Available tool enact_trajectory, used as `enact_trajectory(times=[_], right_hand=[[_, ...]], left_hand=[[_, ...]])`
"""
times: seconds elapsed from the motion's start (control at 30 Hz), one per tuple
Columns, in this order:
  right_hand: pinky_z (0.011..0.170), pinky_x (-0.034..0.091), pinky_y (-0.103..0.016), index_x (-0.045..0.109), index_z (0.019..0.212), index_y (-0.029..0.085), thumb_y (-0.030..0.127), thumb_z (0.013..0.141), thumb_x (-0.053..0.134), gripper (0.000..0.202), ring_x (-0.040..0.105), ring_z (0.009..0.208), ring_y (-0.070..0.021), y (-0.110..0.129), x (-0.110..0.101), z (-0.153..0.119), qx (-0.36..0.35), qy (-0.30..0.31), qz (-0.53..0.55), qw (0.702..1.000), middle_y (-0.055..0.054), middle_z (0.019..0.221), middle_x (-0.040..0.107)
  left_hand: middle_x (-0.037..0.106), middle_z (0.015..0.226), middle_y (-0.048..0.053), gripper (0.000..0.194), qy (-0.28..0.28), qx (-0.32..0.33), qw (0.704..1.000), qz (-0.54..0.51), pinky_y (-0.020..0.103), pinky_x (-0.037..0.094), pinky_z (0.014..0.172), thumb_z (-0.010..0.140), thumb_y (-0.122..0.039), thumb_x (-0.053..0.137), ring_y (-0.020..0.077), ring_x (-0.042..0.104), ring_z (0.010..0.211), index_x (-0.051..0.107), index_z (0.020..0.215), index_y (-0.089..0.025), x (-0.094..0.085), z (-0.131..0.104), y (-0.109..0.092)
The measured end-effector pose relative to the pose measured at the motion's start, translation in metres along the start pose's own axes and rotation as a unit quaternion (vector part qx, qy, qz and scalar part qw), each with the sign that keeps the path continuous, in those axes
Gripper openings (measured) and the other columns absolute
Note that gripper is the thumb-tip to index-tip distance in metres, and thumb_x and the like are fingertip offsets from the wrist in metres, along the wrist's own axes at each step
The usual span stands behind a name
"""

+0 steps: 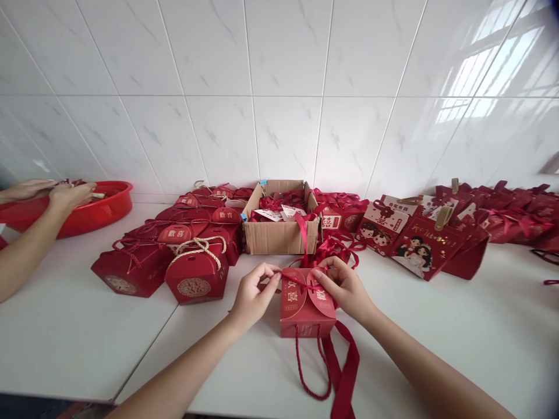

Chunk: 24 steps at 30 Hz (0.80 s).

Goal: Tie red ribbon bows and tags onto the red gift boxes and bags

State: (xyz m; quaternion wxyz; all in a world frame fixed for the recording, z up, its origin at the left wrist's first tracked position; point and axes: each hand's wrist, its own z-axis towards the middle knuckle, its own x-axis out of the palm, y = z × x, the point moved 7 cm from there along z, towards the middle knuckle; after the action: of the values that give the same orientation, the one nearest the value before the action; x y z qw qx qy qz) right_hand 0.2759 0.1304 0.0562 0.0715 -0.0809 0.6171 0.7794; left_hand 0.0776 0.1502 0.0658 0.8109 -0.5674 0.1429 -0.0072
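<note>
A red gift box (301,314) with gold lettering and rounded top flaps stands on the white table in front of me. Across its top runs a red ribbon (300,281). At the box's left top edge, my left hand (257,295) pinches one part of this ribbon between thumb and fingers. My right hand (343,288) is closed on the ribbon at the right of the top, its thumb over the flap. A twisted red cord handle (312,396) droops from the box's front onto the table. Beside it, a wide loose ribbon end (345,372) trails toward the table's near edge.
Behind the box, a cardboard box (279,237) holds red ribbons and cards. Several red gift boxes (196,279) are grouped at left; illustrated boxes (419,247) and more red packages (515,221) stand at right. Another person's hands (65,195) work over a red basin (117,203).
</note>
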Motion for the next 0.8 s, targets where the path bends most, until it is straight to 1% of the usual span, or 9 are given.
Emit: enact_trajectory(times=[0.2, 0.33, 0.4, 0.5, 0.57, 0.63, 0.67, 0.73, 0.8], right_hand=[[0.045, 0.022, -0.024, 0.051, 0.084, 0.02, 0.058, 0.083, 0.06, 0.039, 0.031, 0.049, -0.0096, 0.001, -0.001, 0.001, 0.005, -0.004, 0.003, 1.0, 0.007, 0.053, 0.039], [0.046, 0.025, -0.024, 0.048, 0.09, 0.022, 0.059, 0.082, 0.06, 0.04, 0.032, 0.049, -0.0102, -0.001, -0.002, 0.001, 0.01, -0.008, 0.007, 1.0, 0.008, 0.052, 0.039], [0.047, 0.026, -0.023, 0.044, 0.09, 0.023, 0.06, 0.082, 0.059, 0.041, 0.034, 0.049, -0.0104, -0.002, -0.002, 0.001, 0.018, -0.003, 0.008, 1.0, 0.008, 0.053, 0.041], [0.047, 0.028, -0.023, 0.039, 0.082, 0.024, 0.064, 0.082, 0.055, 0.044, 0.036, 0.051, -0.0107, -0.003, -0.002, 0.001, 0.037, 0.006, 0.002, 0.999, 0.006, 0.057, 0.044], [0.048, 0.027, -0.023, 0.036, 0.075, 0.023, 0.066, 0.083, 0.051, 0.046, 0.034, 0.053, -0.0106, -0.003, -0.006, 0.001, 0.046, -0.009, -0.01, 0.999, 0.006, 0.059, 0.04], [0.048, 0.025, -0.024, 0.032, 0.068, 0.022, 0.067, 0.085, 0.047, 0.05, 0.029, 0.053, -0.0101, 0.0, -0.011, 0.002, 0.054, -0.018, -0.025, 0.998, 0.005, 0.059, 0.034], [0.048, 0.023, -0.025, 0.03, 0.064, 0.022, 0.068, 0.085, 0.045, 0.053, 0.027, 0.053, -0.0098, 0.001, -0.012, 0.002, 0.06, -0.01, -0.032, 0.998, 0.005, 0.058, 0.03], [0.047, 0.018, -0.026, 0.026, 0.058, 0.022, 0.068, 0.086, 0.043, 0.057, 0.021, 0.051, -0.0091, 0.003, -0.012, 0.001, 0.07, 0.024, -0.041, 0.996, 0.005, 0.055, 0.024], [0.047, 0.016, -0.027, 0.024, 0.055, 0.021, 0.068, 0.085, 0.044, 0.059, 0.018, 0.051, -0.0086, 0.006, -0.012, 0.0, 0.071, 0.058, -0.045, 0.995, 0.005, 0.054, 0.021]], left_hand=[[0.066, 0.095, 0.005, 0.029, -0.004, -0.017, 1.0, 0.003, 0.026, 0.054, 0.068, 0.086, -0.041, 0.054, 0.0148, 0.062, 0.075, 0.045, 0.068, -0.02, 0.001, 0.0, -0.001], [0.062, 0.095, 0.004, 0.027, 0.004, -0.032, 0.999, 0.0, 0.025, 0.051, 0.069, 0.082, -0.04, 0.057, 0.0146, 0.059, 0.077, 0.045, 0.068, -0.02, 0.001, 0.001, 0.0], [0.058, 0.085, 0.001, 0.026, 0.017, -0.047, 0.999, -0.005, 0.024, 0.049, 0.066, 0.081, -0.039, 0.057, 0.014, 0.056, 0.074, 0.046, 0.068, -0.02, 0.002, 0.0, 0.0], [0.049, 0.064, -0.003, 0.025, 0.064, -0.087, 0.994, -0.024, 0.022, 0.042, 0.054, 0.082, -0.038, 0.054, 0.0115, 0.047, 0.059, 0.046, 0.067, -0.02, 0.005, -0.001, 0.004], [0.044, 0.056, -0.004, 0.025, 0.1, -0.116, 0.987, -0.038, 0.021, 0.032, 0.047, 0.081, -0.038, 0.051, 0.0099, 0.04, 0.05, 0.045, 0.065, -0.019, 0.008, -0.003, 0.007], [0.042, 0.052, -0.004, 0.026, 0.125, -0.138, 0.981, -0.051, 0.022, 0.024, 0.045, 0.08, -0.038, 0.049, 0.0097, 0.035, 0.048, 0.045, 0.063, -0.019, 0.01, -0.004, 0.009], [0.041, 0.051, -0.004, 0.028, 0.131, -0.145, 0.979, -0.057, 0.023, 0.021, 0.045, 0.08, -0.039, 0.048, 0.0099, 0.034, 0.048, 0.044, 0.061, -0.019, 0.011, -0.004, 0.009], [0.038, 0.05, -0.004, 0.035, 0.137, -0.153, 0.976, -0.067, 0.024, 0.019, 0.046, 0.082, -0.044, 0.047, 0.01, 0.032, 0.049, 0.04, 0.057, -0.02, 0.011, -0.004, 0.008], [0.035, 0.05, -0.004, 0.044, 0.14, -0.155, 0.975, -0.075, 0.025, 0.017, 0.048, 0.084, -0.049, 0.049, 0.0095, 0.027, 0.049, 0.034, 0.055, -0.02, 0.011, -0.004, 0.007]])
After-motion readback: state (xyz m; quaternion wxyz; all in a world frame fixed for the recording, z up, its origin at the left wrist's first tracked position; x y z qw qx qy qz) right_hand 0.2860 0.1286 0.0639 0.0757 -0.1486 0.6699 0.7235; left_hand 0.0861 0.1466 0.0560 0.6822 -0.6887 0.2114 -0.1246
